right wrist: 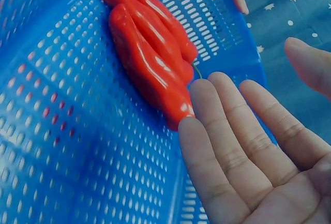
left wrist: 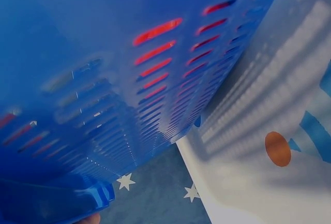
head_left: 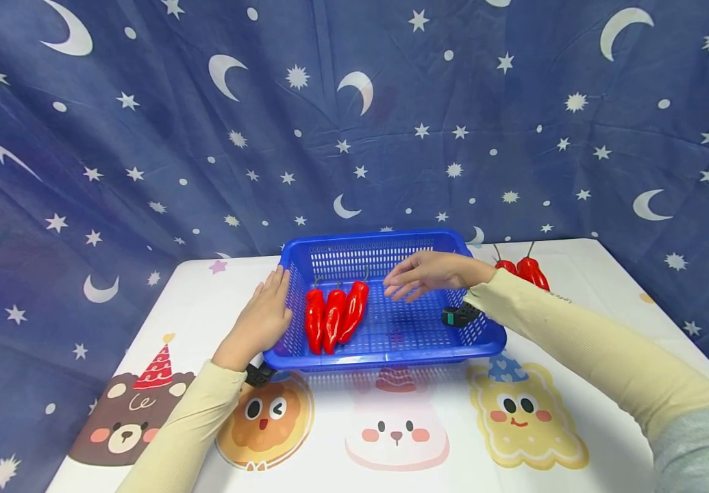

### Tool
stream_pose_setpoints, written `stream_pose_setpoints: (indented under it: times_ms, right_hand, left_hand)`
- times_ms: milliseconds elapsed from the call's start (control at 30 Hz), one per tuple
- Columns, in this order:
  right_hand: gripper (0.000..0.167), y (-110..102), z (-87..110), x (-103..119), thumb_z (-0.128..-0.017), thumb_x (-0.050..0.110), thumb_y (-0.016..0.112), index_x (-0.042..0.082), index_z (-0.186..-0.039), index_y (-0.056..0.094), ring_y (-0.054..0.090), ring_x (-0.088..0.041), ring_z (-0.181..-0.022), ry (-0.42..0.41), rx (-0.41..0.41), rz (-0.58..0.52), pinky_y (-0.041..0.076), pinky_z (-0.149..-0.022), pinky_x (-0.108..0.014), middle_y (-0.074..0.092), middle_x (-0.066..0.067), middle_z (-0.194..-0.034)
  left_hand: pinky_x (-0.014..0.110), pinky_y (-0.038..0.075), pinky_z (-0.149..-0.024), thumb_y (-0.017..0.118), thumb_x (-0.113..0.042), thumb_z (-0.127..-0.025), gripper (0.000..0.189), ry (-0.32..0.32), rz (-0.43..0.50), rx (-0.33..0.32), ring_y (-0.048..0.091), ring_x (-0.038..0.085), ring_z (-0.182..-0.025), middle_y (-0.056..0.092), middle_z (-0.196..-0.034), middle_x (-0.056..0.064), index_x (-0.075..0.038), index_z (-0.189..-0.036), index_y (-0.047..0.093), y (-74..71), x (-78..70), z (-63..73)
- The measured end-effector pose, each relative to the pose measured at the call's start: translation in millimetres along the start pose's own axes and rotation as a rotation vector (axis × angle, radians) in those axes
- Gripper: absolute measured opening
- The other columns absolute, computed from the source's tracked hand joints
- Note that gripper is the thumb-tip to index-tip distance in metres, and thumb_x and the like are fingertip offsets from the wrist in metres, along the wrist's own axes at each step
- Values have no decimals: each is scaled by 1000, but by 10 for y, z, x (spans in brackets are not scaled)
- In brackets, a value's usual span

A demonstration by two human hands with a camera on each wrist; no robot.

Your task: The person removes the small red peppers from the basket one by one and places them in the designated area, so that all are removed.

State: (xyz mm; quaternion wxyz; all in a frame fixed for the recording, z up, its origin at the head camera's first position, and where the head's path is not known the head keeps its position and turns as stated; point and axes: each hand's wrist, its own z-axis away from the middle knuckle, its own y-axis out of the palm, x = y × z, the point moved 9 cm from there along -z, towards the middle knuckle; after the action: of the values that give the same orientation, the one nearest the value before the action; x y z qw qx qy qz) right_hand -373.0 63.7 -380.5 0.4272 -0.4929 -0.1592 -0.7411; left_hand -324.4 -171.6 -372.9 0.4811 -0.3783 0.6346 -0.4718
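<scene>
Three glossy red chili peppers (head_left: 334, 318) lie side by side at the left end of a blue slotted plastic basket (head_left: 385, 358). My left hand (head_left: 262, 322) lies against the basket's left rim with its fingers straight. The left wrist view is filled by the basket wall (left wrist: 119, 6), with red showing through its slots. Over the basket, to the right of the peppers, my right hand (head_left: 431, 270) hangs with fingers extended and nothing in it. In the right wrist view its fingers (right wrist: 222, 141) are spread loosely near the stem ends of the peppers (right wrist: 155, 63).
Two more red peppers (head_left: 531, 271) lie on the table to the basket's right, partly hidden by my right forearm. A white cloth (head_left: 582, 329) with cartoon figures covers the table. Behind it hangs a dark blue curtain (head_left: 391, 185) with moons and stars.
</scene>
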Motion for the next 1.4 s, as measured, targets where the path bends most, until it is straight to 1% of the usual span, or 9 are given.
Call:
stream_pose_setpoints:
  times_ms: [67,167,300,567,733,933,1100,1167,1400]
  right_hand:
    - [43,26,-60,-17,-95,17,52,-5,-132,47,49,-40,-126,4,-1,-14,34,-108,-55,51,-26,-135]
    - [45,73,-147,-35,-96,17,50,-6,-135,44,48,-39,-127,-3,21,-23,34,-109,-54,48,-27,-137]
    - [46,124,-255,-62,-97,14,48,-9,-136,41,48,-38,-127,-19,41,-46,37,-108,-50,46,-28,-137]
    - [41,174,-435,-179,-96,13,49,-8,-132,46,53,-35,-123,8,20,-116,41,-106,-47,50,-26,-135]
    - [38,191,-527,-255,-95,11,51,-7,-128,50,58,-32,-118,36,0,-131,43,-104,-45,58,-23,-128]
    - [30,230,-599,-299,-96,10,48,-5,-121,54,62,-30,-112,43,21,-166,43,-104,-46,66,-17,-118]
    - [24,248,-618,-342,-96,10,47,-2,-114,59,67,-24,-101,71,34,-210,45,-103,-45,69,-14,-111]
    - [24,241,-621,-363,-96,10,49,-2,-114,60,67,-22,-98,86,24,-221,47,-101,-44,69,-14,-112]
    - [32,208,-635,-448,-95,11,51,-6,-122,54,69,-19,-92,135,-39,-219,51,-95,-38,67,-17,-116]
  left_hand:
    - [52,13,-118,44,-13,-90,65,0,0,0,14,40,-144,14,-155,26,9,-146,19,-2,-1,0]
    - [52,13,-118,44,-12,-90,65,1,1,1,14,40,-144,14,-155,26,9,-146,19,-4,-8,1]
    - [52,13,-118,44,-12,-90,65,2,1,3,14,40,-144,14,-155,26,9,-146,19,-8,-10,6]
    - [52,13,-118,44,-12,-90,65,1,-1,2,15,40,-144,14,-154,26,9,-146,19,-9,-6,2]
    - [52,13,-118,43,-12,-90,65,2,1,2,15,40,-144,14,-155,26,9,-146,19,-6,-6,1]
    - [53,13,-118,44,-11,-89,65,11,0,-3,15,41,-144,14,-154,27,10,-145,19,-18,-11,6]
    - [53,13,-118,43,-11,-89,65,14,0,-4,16,41,-144,15,-154,27,10,-145,19,-14,-12,3]
    - [53,14,-118,43,-11,-89,65,14,0,-5,16,41,-143,15,-154,27,10,-145,19,-12,-10,3]
    - [53,14,-118,43,-11,-88,65,14,-4,-7,16,41,-143,15,-154,27,10,-145,20,-14,-8,4]
